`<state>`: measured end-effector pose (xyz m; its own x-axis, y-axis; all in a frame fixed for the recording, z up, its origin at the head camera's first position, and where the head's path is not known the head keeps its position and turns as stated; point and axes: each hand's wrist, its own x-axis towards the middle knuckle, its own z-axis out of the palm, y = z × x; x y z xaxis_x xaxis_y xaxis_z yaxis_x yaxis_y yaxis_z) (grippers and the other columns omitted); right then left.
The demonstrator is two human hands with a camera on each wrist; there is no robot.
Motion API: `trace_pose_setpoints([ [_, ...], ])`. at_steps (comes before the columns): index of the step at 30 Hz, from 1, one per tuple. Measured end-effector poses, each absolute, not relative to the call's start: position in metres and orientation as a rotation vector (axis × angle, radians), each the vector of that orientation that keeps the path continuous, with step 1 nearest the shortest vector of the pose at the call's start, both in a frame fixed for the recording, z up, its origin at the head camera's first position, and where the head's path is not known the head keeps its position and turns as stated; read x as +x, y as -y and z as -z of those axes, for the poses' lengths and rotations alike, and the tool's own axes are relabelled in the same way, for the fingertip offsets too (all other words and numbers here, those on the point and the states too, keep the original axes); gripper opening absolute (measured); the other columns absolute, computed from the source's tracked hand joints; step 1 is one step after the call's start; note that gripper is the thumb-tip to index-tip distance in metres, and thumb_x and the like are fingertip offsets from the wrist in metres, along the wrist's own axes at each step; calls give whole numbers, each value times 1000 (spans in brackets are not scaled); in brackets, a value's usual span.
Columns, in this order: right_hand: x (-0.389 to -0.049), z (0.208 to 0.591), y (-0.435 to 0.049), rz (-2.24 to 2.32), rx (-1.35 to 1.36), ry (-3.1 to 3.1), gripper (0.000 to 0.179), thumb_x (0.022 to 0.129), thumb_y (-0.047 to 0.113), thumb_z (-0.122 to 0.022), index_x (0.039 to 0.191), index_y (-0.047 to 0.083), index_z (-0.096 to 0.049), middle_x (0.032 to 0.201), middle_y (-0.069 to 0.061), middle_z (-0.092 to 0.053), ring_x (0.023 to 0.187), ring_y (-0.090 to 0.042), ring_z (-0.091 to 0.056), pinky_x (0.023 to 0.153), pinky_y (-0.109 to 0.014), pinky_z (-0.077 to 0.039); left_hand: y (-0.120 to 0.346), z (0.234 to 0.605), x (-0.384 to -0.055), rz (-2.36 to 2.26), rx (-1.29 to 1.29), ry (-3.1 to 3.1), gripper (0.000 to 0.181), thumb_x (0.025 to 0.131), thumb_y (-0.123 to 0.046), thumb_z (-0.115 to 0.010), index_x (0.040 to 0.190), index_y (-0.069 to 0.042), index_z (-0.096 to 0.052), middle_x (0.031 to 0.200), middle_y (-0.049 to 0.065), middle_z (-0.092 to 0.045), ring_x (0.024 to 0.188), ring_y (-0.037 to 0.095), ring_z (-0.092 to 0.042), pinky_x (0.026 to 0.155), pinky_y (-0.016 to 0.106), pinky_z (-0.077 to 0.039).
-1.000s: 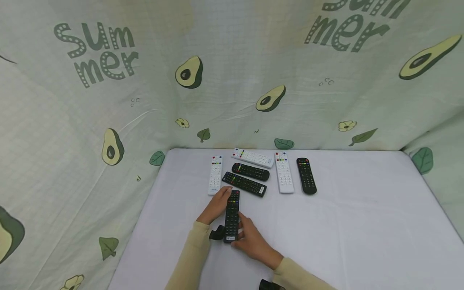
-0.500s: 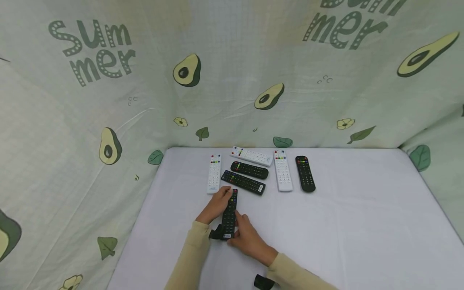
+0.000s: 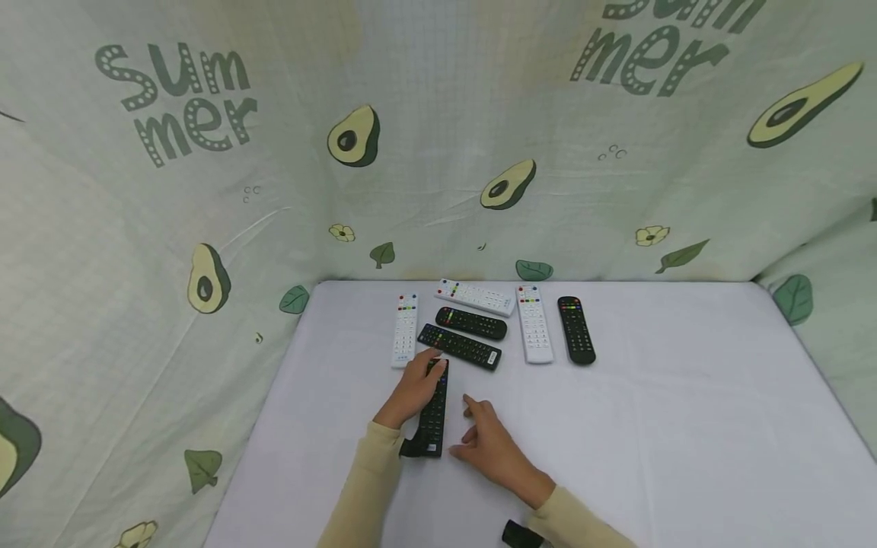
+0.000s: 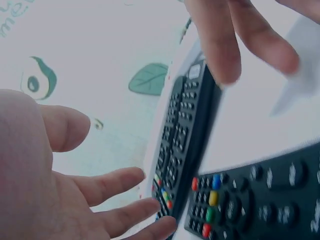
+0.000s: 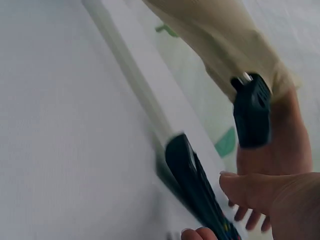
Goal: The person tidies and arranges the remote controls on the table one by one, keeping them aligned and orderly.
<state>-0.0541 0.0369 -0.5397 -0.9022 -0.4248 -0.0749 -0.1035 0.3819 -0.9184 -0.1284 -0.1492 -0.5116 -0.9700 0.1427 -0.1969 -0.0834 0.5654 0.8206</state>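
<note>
A black remote control (image 3: 435, 415) with coloured buttons at its far end lies lengthwise on the white table, in the head view. Over its far left side is my left hand (image 3: 416, 390), covering part of it. The left wrist view shows the left fingers (image 4: 117, 185) spread and fairly straight, beside the coloured-button end of that black remote (image 4: 260, 195). My right hand (image 3: 495, 449) is just right of the remote, apart from it, its fingers loosely bent and holding nothing. In the right wrist view the remote (image 5: 192, 180) appears edge-on, past the right thumb (image 5: 250, 190).
Beyond the hands lie a slanted black remote (image 3: 459, 347), a rounded black one (image 3: 471, 323) and a white one (image 3: 476, 297). Upright white remotes (image 3: 405, 331) (image 3: 534, 325) flank them, with another black remote (image 3: 577, 330) farther right. A patterned curtain (image 3: 425, 152) hangs behind the table.
My right hand has let go of the near black remote and moved off to the right. The left hand stays by its far end; the remote has shifted slightly left.
</note>
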Motion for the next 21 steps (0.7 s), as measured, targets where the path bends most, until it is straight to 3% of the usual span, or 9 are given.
trace_pose_setpoints([
  [8,-70,534,-89,1617,-138,-2502,69,90,0,-81,150,-8,-48,126,-19,-59,95,-19,-68,77,-25,-60,128,501,-131,-1425,164,-2547,49,114,-28,-43,154,1,-47,165,26,-36,157,47,-23,127,65,-21],
  [15,-94,524,-152,1586,-2,-2740,61,97,-1,-72,150,-11,-45,128,-28,-58,104,-37,-70,85,-37,-62,100,498,-134,-1448,251,-2517,48,114,-27,-43,153,1,-48,163,22,-41,155,42,-30,127,62,-25],
  [21,-113,524,-201,1510,171,-2835,61,100,4,-69,152,-13,-42,133,-32,-53,112,-46,-66,83,-27,-58,73,500,-138,-1458,310,-2479,50,114,-30,-42,155,-1,-48,163,19,-42,155,39,-32,127,60,-27],
])
